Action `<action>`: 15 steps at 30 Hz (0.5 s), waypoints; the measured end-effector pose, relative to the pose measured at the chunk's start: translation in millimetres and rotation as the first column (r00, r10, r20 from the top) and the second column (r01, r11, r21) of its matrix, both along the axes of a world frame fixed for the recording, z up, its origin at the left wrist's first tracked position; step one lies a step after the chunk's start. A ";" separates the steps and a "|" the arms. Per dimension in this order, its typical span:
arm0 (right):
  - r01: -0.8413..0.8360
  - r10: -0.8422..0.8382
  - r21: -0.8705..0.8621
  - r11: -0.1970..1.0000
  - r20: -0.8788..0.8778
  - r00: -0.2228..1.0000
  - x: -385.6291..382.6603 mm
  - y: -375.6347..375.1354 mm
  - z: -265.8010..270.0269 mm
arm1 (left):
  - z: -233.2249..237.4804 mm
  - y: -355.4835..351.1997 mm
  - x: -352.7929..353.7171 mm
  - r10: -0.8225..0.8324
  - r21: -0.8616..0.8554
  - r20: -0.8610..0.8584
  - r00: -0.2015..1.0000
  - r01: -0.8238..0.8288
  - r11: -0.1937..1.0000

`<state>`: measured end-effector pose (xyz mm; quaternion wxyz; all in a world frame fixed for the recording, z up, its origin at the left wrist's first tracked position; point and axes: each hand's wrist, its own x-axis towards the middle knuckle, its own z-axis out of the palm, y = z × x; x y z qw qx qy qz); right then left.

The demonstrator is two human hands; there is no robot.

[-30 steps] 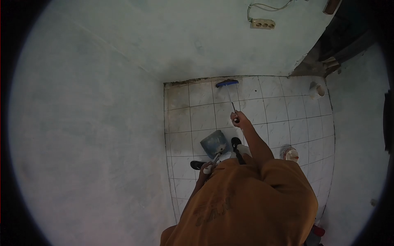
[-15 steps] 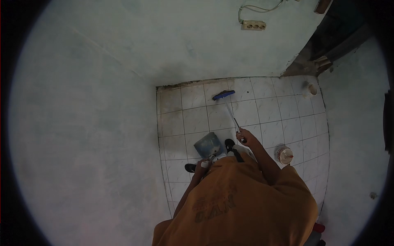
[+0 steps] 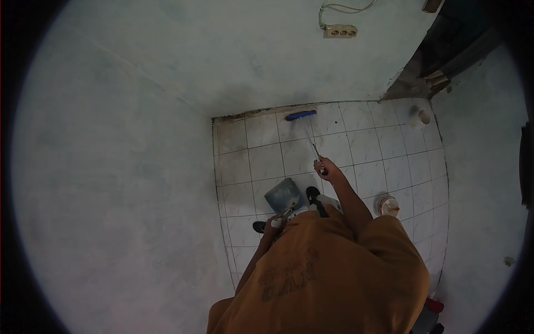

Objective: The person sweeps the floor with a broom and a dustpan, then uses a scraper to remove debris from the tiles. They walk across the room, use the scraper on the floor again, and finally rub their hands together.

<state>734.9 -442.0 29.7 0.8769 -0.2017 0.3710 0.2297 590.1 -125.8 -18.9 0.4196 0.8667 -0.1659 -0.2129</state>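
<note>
My right hand (image 3: 327, 168) is wrapped round the handle of a broom (image 3: 301, 115). Its blue head is close to the far wall, over the white floor tiles (image 3: 267, 161). My left hand (image 3: 275, 221) is closed on the handle of a dustpan (image 3: 283, 196), low by my body. The dustpan's grey-blue pan is between my feet, its wide edge facing away from me. Some pale bits show in the pan near the handle, too small to name.
A white bucket (image 3: 387, 206) with an orange-tipped thing on top stands to my right. Another pale container (image 3: 421, 117) sits in the far right corner. Walls close in on the left and ahead, where a power strip (image 3: 340, 31) hangs. A dark doorway (image 3: 423, 67) opens at the far right.
My right hand has moved forward, away from my body, taking the broom head nearer the far wall. My left hand and the dustpan have stayed almost in place.
</note>
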 end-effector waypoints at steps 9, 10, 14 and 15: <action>0.039 -0.019 0.179 0.983 -0.110 0.994 -47.2 -28.7 -29.8 | 15.9 -5.5 -2.4 0.087 -0.033 -0.007 0.996 -0.087 0.996; 0.035 -0.016 0.175 0.984 -0.112 0.994 -55.3 -31.6 -30.0 | 17.7 -7.4 -2.2 0.094 -0.044 -0.031 0.995 -0.095 0.995; 0.050 -0.019 0.182 0.982 -0.167 0.986 -83.5 -38.6 -25.8 | 9.2 -11.7 -1.7 0.136 0.006 -0.147 0.980 -0.137 0.991; 0.078 -0.034 0.231 0.970 -0.187 0.982 -89.7 -39.7 -26.1 | 6.2 -12.6 -2.1 0.130 0.002 -0.146 0.981 -0.131 0.991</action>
